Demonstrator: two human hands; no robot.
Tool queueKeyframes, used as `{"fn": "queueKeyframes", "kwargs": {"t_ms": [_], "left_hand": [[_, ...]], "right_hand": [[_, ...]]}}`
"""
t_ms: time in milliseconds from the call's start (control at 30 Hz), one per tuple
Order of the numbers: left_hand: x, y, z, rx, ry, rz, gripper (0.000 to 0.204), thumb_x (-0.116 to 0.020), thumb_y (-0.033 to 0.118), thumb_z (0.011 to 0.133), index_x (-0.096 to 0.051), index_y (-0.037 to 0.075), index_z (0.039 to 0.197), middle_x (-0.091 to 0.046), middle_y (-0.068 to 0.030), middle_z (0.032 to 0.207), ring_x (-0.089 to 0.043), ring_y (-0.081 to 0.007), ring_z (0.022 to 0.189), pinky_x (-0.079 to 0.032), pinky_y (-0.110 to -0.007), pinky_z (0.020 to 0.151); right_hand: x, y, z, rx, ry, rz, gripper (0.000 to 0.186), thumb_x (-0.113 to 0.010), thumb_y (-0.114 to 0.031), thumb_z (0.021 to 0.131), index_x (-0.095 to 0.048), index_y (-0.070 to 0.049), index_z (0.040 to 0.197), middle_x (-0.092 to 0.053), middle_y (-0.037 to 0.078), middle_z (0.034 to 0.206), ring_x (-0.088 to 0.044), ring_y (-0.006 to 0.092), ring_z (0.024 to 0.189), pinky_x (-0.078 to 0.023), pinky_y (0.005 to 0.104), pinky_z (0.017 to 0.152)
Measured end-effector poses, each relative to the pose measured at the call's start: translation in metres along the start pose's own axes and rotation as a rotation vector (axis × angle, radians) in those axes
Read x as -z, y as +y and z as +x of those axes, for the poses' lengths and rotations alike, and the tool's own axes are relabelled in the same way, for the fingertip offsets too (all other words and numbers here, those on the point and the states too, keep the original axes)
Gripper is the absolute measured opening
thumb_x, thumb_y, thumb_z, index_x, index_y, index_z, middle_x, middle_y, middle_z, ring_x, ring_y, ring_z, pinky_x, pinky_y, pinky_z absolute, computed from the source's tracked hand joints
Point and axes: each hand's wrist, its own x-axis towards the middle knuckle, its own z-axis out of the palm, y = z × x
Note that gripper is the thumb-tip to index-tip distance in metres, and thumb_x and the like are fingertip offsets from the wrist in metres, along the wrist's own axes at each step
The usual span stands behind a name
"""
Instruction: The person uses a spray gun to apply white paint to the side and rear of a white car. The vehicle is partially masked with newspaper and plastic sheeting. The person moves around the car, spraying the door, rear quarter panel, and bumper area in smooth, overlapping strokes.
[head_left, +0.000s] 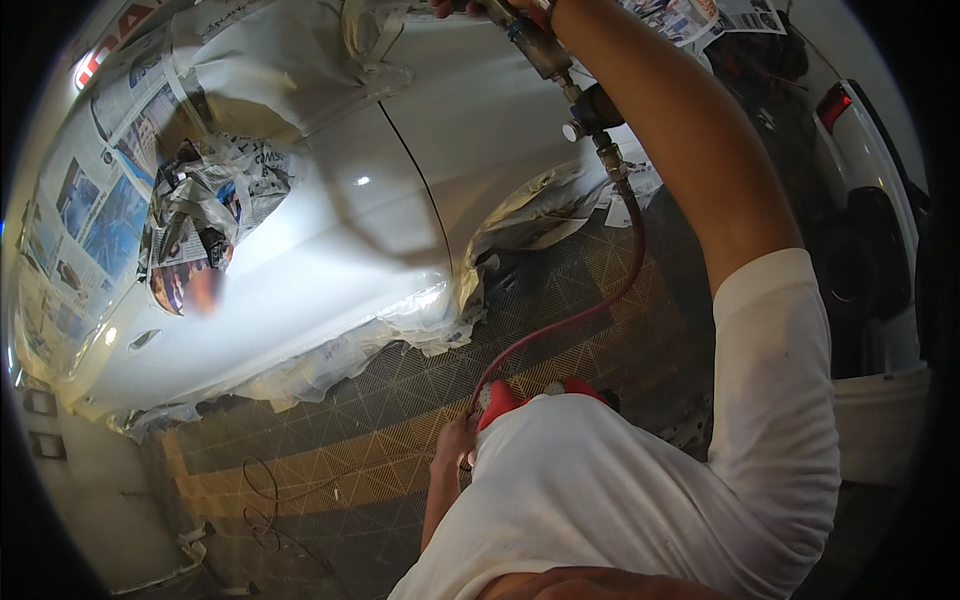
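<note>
At the top edge, my right hand is closed around the handle of a paint spray gun; most of the hand and the gun's front are cut off. Below the handle sit a round fitting and a metal coupling, from which a red air hose curves down. By my waist, my left hand is closed around that hose. Beyond the hands stands a glossy white car body, its panels split by a dark seam. Newspaper and masking film cover parts of it.
Crumpled newspaper wraps a part sticking out from the car's side. Dark and yellow grated tiles make up the floor, with a thin coiled hose lying at left. Another white vehicle with a red light stands at far right.
</note>
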Motion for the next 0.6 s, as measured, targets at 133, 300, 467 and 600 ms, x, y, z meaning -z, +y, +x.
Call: {"fn": "queueKeyframes", "kwargs": {"t_ms": [133,300,467,600], "left_hand": [[0.012,-0.027,0.009,0.004,-0.040,-0.047,0.051,-0.048,0.046,0.105,-0.061,0.009,0.138,-0.070,-0.0308,0.110,-0.067,-0.0479,0.107,-0.051,-0.055,0.091],[0.024,-0.027,0.035,-0.056,-0.113,0.059,0.052,-0.047,0.046,0.105,-0.059,0.013,0.143,-0.068,-0.0273,0.125,-0.062,-0.0455,0.122,-0.050,-0.051,0.099],[0.043,-0.016,0.042,-0.140,-0.098,0.095,0.051,-0.046,0.048,0.104,-0.063,0.008,0.131,-0.070,-0.0301,0.114,-0.065,-0.0485,0.111,-0.051,-0.054,0.093],[0.052,-0.022,0.051,-0.141,-0.125,0.146,0.051,-0.045,0.047,0.105,-0.062,0.007,0.131,-0.070,-0.0301,0.115,-0.065,-0.0489,0.112,-0.051,-0.055,0.093]], "right_hand": [[0.003,0.027,-0.002,-0.057,0.069,-0.009,0.060,-0.039,-0.063,0.104,-0.064,-0.010,0.094,-0.064,0.008,0.067,-0.064,0.0213,0.049,-0.046,0.0354,0.040],[0.064,0.062,-0.017,-0.106,0.229,-0.089,0.056,-0.045,-0.062,0.104,-0.065,-0.011,0.096,-0.064,0.005,0.067,-0.061,0.0182,0.047,-0.045,0.0338,0.039],[0.096,0.068,-0.043,-0.205,0.512,-0.153,0.050,-0.051,-0.059,0.103,-0.067,-0.012,0.106,-0.063,0.004,0.066,-0.060,0.0170,0.046,-0.044,0.0319,0.039],[0.084,0.069,-0.063,-0.193,0.562,-0.197,0.049,-0.052,-0.056,0.103,-0.067,-0.012,0.120,-0.059,0.004,0.062,-0.059,0.0163,0.046,-0.044,0.0321,0.038]]}}
